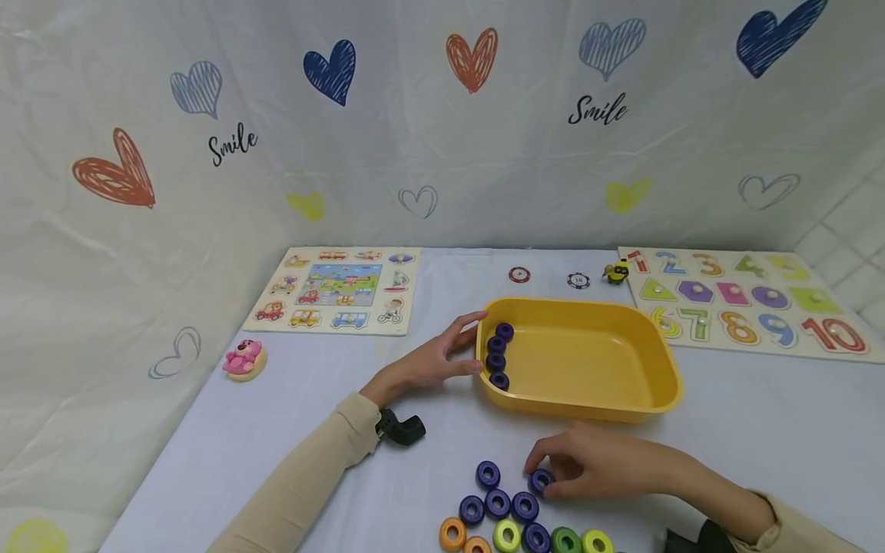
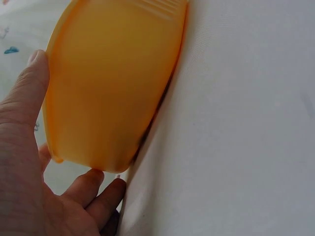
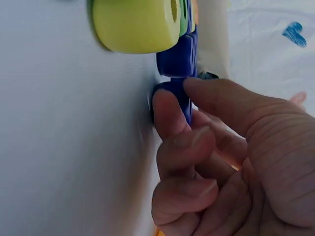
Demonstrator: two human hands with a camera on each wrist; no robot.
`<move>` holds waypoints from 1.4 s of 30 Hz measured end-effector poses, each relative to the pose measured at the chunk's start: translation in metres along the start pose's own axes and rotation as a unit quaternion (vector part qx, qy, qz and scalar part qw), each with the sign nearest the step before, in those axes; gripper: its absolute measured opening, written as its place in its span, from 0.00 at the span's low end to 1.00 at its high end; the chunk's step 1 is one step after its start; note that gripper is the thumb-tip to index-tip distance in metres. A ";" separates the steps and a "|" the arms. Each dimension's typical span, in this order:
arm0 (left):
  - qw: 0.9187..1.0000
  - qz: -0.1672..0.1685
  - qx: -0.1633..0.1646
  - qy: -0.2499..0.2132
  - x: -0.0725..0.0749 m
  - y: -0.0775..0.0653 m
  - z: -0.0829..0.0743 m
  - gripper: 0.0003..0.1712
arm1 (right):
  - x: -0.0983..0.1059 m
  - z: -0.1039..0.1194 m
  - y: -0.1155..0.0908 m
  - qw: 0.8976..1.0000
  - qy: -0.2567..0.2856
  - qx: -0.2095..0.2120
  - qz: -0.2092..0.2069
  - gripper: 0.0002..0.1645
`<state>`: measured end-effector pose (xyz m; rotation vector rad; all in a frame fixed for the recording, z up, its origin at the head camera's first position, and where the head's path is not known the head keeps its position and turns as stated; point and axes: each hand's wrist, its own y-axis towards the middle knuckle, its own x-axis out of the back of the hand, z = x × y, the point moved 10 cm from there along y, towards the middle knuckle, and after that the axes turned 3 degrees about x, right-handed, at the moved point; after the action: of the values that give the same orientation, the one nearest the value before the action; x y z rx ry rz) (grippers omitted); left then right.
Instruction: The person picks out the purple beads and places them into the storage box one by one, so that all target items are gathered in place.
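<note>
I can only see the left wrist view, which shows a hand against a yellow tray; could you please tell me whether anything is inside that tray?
Observer: Yes, four purple rings in the tray lie in a row along the left wall of the yellow tray.
Operator: Thank you. What is the other hand doing?
Observer: The right hand pinches one purple ring on the table, in front of the tray.
Operator: Are there more rings out there?
Observer: Yes, the loose rings beside it are purple, orange, yellow-green and green.
Operator: And my hand?
Observer: The left hand rests against the tray's left outer wall.
</note>
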<state>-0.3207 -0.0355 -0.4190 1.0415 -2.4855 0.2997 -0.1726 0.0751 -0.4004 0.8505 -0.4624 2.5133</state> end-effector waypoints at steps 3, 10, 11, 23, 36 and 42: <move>1.000 0.000 -0.002 -0.001 0.000 0.000 0.000 0.45 | -0.002 -0.004 -0.008 0.999 0.034 0.005 0.011 0.14; 1.000 -0.002 -0.003 0.000 0.000 0.000 -0.002 0.46 | -0.003 -0.014 -0.022 0.995 0.097 -0.007 0.005 0.16; 1.000 -0.002 -0.002 0.000 0.000 0.000 -0.002 0.46 | -0.003 -0.016 -0.023 0.995 0.101 -0.008 0.004 0.16; 1.000 0.000 -0.003 -0.002 0.000 0.000 -0.002 0.47 | 0.022 0.001 -0.041 0.994 0.103 -0.028 0.007 0.16; 1.000 -0.001 -0.003 0.002 0.000 -0.001 -0.002 0.47 | 0.083 0.001 -0.032 0.995 0.056 -0.075 -0.021 0.18; 1.000 0.002 -0.007 0.003 -0.001 -0.001 0.000 0.46 | 0.106 -0.017 -0.019 0.993 0.035 -0.105 -0.032 0.21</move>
<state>-0.3194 -0.0353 -0.4191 1.0281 -2.4808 0.2872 -0.2472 0.1305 -0.3427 0.6828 -0.6511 2.3757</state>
